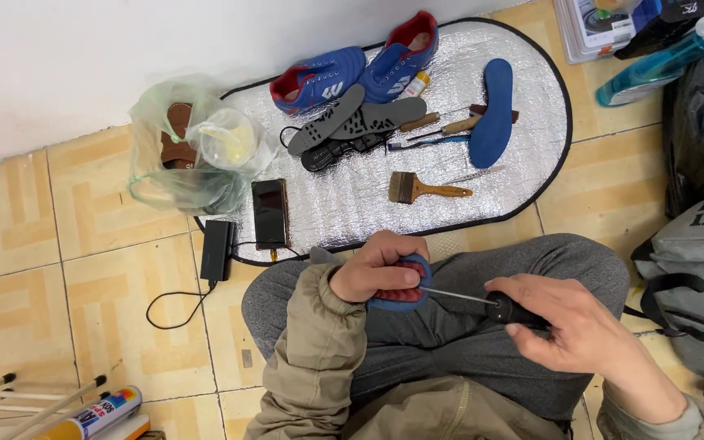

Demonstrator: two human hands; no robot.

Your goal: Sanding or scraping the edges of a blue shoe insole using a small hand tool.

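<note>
My left hand (375, 265) grips a blue shoe part with a red inner side (403, 295) over my lap. My right hand (568, 322) holds a black-handled awl (500, 307), its thin metal shaft (450, 294) pointing left and its tip touching the blue and red piece. On the silver mat (344, 204) ahead lie two blue sports shoes (360, 69), a blue insole (495, 110), grey and black soles (356, 122) and a wooden-handled brush (425, 190).
A phone (270, 213) and a black power bank (217, 248) with a cable lie at the mat's near edge. A plastic bag with a sandal (185, 151) sits to the left. A grey backpack (694, 285) stands to the right, a spray can (99, 414) at bottom left.
</note>
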